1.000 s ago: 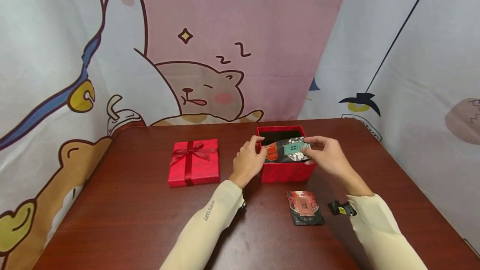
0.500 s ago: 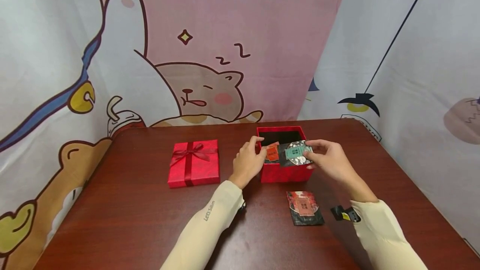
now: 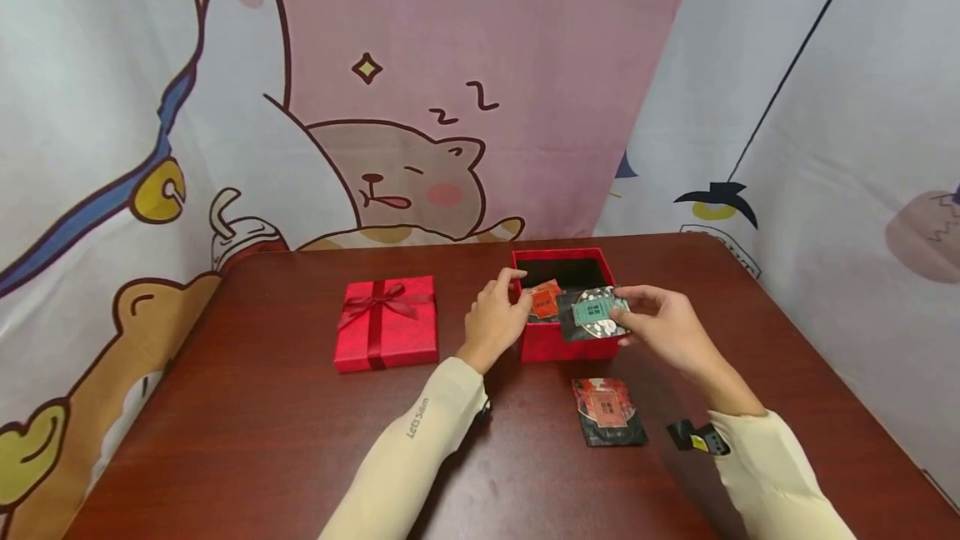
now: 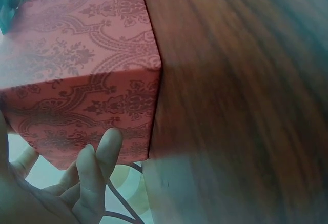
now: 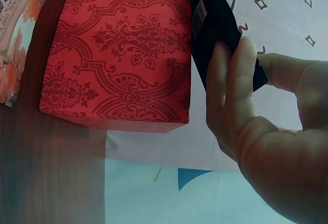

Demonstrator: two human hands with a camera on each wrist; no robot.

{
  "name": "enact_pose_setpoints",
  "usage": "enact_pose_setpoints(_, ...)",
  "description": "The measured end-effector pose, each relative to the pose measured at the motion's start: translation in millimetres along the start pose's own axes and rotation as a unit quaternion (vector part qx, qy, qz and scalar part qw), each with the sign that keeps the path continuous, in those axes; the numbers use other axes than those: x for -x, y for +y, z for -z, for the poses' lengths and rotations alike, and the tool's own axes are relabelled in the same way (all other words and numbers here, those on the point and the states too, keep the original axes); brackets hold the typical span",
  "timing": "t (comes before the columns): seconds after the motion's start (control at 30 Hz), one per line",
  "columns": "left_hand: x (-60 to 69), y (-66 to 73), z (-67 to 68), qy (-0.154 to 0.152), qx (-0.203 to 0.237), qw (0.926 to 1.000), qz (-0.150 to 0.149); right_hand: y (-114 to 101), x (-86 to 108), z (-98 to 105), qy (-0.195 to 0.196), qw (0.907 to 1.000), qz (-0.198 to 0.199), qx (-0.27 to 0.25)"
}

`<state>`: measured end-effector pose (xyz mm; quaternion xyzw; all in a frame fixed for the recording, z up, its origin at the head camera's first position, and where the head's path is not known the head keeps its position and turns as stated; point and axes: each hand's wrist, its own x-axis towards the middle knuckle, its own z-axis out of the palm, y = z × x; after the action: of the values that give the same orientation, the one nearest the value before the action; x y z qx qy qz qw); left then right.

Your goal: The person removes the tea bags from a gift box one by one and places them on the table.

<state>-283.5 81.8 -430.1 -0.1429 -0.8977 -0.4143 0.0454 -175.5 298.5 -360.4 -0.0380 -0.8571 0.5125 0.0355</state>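
Note:
Near the table's far edge stands a red gift box [image 3: 562, 347] without its lid. My left hand [image 3: 495, 319] holds its left side, the fingers [image 4: 108, 149] against the patterned wall and the thumb near the rim. Close to that thumb, an orange-labelled sachet [image 3: 543, 301] lies at the box opening; whether the thumb presses it I cannot tell. My right hand [image 3: 667, 332] pinches a black sachet with a green label [image 3: 592, 312] by its right edge, in front of the box's top. The right wrist view shows this sachet's dark back [image 5: 218, 26] beside the box.
A red lid with a ribbon bow [image 3: 386, 323] lies left of the box. In front of the box, a red-and-black sachet [image 3: 609, 412] lies flat on the brown table [image 3: 517, 473]. Printed cloth [image 3: 570, 90] hangs behind and beside the table.
My right hand has drawn the green-labelled sachet slightly right and down, away from the orange-labelled one. The left hand and the box stay almost where they were.

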Motion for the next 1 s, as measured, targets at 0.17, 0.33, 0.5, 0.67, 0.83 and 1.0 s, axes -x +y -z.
enact_pose_setpoints(0.17,-0.2,0.7,1.1,0.000,0.000,1.0000,0.000,0.6,4.0,-0.3,0.000,0.9999,-0.002,-0.014)
enact_pose_setpoints(0.33,-0.7,2.1,2.3,0.003,0.001,1.0000,-0.001,2.3,7.7,-0.3,-0.003,0.9997,-0.005,-0.023)
enact_pose_setpoints(0.5,-0.8,3.2,2.7,0.003,0.000,1.0000,-0.001,5.1,11.7,0.4,-0.002,0.9995,-0.012,-0.028)
enact_pose_setpoints(0.67,-0.9,3.1,2.4,0.003,-0.005,1.0000,-0.001,8.6,16.6,0.2,-0.003,0.9993,-0.011,-0.034)
enact_pose_setpoints(0.83,-0.2,2.3,2.8,0.004,-0.004,1.0000,-0.002,10.7,21.6,-0.4,-0.002,0.9990,-0.002,-0.044)
enact_pose_setpoints(1.0,1.1,1.8,2.2,0.003,-0.002,1.0000,-0.002,11.9,27.6,1.3,-0.008,0.9988,-0.003,-0.048)
